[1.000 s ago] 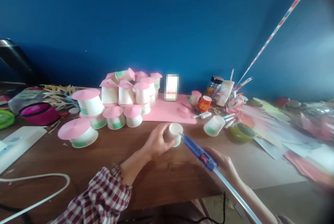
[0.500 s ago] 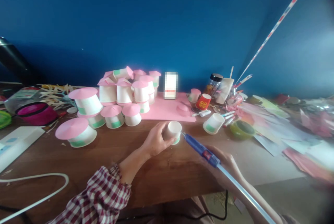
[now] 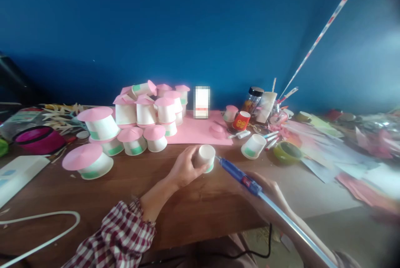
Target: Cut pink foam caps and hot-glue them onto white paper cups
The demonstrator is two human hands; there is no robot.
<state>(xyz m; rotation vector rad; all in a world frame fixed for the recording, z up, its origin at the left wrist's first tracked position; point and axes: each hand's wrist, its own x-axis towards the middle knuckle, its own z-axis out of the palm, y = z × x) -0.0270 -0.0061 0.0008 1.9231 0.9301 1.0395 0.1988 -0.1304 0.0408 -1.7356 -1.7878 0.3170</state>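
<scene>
My left hand (image 3: 186, 167) is wrapped round a small white paper cup (image 3: 206, 154) that stands upside down, its base facing up and a green patch low on its side. In my right hand (image 3: 265, 189) is a blue hot glue gun (image 3: 239, 175), with a long clear glue stick (image 3: 290, 221) running out of its back. The nozzle points at the upper right edge of the cup's base; whether it touches cannot be made out. To the left, several white cups with pink paper cone roofs (image 3: 83, 156) stand singly and in stacks.
Pink paper (image 3: 196, 128) lies at the back. Right of the glue gun are another white cup (image 3: 253, 146), a red cup (image 3: 241, 121), a yellow-green tape roll (image 3: 288, 151) and loose paper sheets. A white power strip (image 3: 23, 176) and cable lie left; a blue wall (image 3: 187, 30) rises behind.
The whole view has shifted slightly, so things appear a little further left. My hands keep their hold on the cup and the glue gun, with the nozzle still beside the cup's base.
</scene>
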